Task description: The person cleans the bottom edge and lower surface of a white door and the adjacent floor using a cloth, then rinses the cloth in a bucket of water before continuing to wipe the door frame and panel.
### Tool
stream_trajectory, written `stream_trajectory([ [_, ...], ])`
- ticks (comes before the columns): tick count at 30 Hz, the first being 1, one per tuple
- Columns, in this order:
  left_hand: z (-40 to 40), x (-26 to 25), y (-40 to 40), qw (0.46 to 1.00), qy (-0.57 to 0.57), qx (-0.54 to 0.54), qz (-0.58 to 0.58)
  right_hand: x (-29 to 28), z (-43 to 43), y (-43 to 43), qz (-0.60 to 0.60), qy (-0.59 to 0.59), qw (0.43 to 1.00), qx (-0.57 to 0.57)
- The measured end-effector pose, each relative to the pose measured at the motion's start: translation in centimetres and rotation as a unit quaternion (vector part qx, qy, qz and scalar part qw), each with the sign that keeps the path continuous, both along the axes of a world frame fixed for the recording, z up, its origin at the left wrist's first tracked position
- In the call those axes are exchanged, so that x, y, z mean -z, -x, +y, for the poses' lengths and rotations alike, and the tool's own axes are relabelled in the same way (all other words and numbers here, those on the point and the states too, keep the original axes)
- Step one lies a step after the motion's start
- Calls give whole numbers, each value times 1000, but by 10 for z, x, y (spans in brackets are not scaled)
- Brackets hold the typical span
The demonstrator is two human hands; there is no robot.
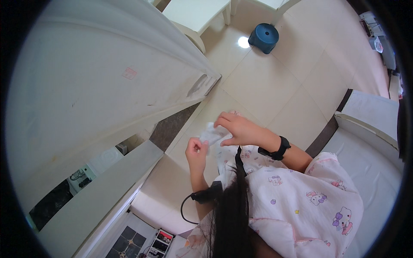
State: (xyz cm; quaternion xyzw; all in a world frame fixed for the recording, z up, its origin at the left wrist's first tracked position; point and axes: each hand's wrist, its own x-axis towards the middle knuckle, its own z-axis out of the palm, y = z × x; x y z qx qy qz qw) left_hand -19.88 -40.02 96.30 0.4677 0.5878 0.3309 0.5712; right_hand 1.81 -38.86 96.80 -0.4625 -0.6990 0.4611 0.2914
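Observation:
A thin, crumpled white tissue or cloth (pixel 213 133), partly blurred, hangs in front of my body between my two hands. My left hand (pixel 196 153) has its fingers curled, and its thumb and index finger pinch the near left edge of the white piece. On the other side, my right hand (pixel 237 129) arches over it with thumb and fingertips apart. The right fingertips are close to the white piece or touch it; which of the two is unclear. A black strap with a device (pixel 277 149) sits around my right wrist, and a black cabled device (pixel 208 192) is on my left forearm.
To the left stands a large whitish door (pixel 106 77), a dark threshold strip (pixel 174 127) running beneath its edge. A blue plastic stool (pixel 266 34) is on the tiled floor (pixel 267 80), near a white table (pixel 196 13). Another white door or panel (pixel 364 167) is at the right.

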Motion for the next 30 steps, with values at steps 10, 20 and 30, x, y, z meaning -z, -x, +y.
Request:
stream_trajectory([
  [10, 1, -4, 17, 964, 102, -140, -204, 80, -12, 46, 291, 343, 890, 72],
  [20, -25, 26, 60, 936, 120, -164, -287, 17, 3, 70, 261, 272, 925, 42],
  [30, 12, 69, 107, 990, 25, -87, 112, 44, -3, 63, 389, 180, 883, 191],
])
